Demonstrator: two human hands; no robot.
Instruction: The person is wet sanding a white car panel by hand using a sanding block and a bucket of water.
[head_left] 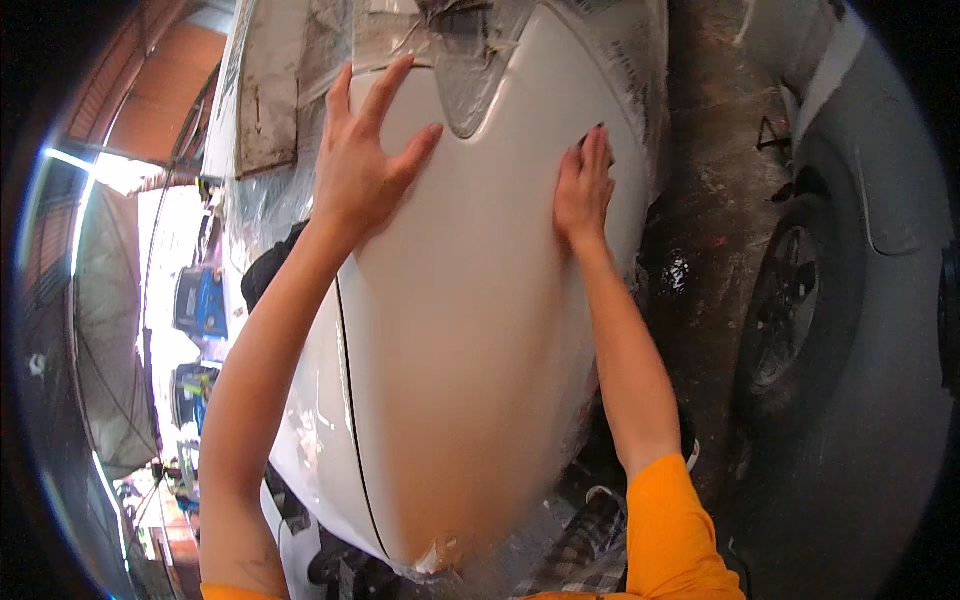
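Two bare hands rest on a white car body panel (470,330) that fills the middle of the head view and curves from the upper edge down to the lower centre. Left hand (365,165): released, fingers spread wide, palm laid flat against the upper left part of the panel, with the fingertips (400,68) reaching the masking paper and tape (400,30) fixed along the panel's top. Right hand (585,190): fingers straight and held together, pressed flat on the upper right part of the panel near its edge; a small dark item shows at the fingertips (598,135), but whether the hand grasps it cannot be told. Both forearms enter from the lower edge, and the right one emerges from an orange sleeve (675,530). A dark seam line (345,400) runs down the panel's left part, below the left wrist. Clear plastic sheeting (250,200) covers the car surface left of the left hand. To the right of the panel lies a dark, stained floor (700,200). Further right stands a second vehicle in grey, with its wheel (785,300) well apart from the right hand. At the far left, a bright opening shows an outdoor area.
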